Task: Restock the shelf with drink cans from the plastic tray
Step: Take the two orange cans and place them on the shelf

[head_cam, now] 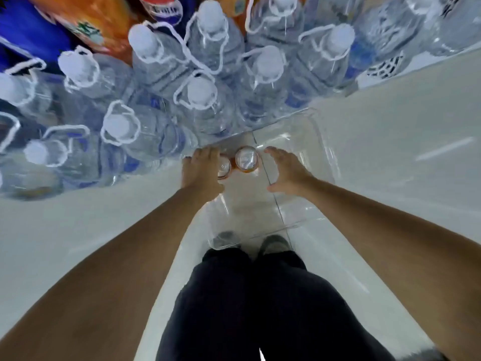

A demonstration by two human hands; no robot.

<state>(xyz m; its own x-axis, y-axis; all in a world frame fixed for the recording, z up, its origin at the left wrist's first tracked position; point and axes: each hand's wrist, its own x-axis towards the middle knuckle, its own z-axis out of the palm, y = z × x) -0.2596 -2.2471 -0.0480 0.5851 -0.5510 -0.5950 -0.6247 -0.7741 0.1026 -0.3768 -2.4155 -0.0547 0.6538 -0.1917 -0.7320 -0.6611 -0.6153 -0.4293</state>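
Two orange drink cans stand in a clear plastic tray [312, 142] on the floor, seen from straight above. My left hand [201, 168] lies over the left can [224, 168] and hides most of it; its fingers curl around the can. The right can [246, 158] shows its silver top fully. My right hand [285, 168] hovers just right of that can, fingers spread, a small gap between them. No shelf for cans is in view.
Large water bottles [200, 97] with white caps and handles crowd the floor ahead and to the left. Orange and blue soda packs [86, 24] stand behind them. My dark trousers and shoes [273, 243] are at the tray's near edge, on pale tiled floor [390, 121].
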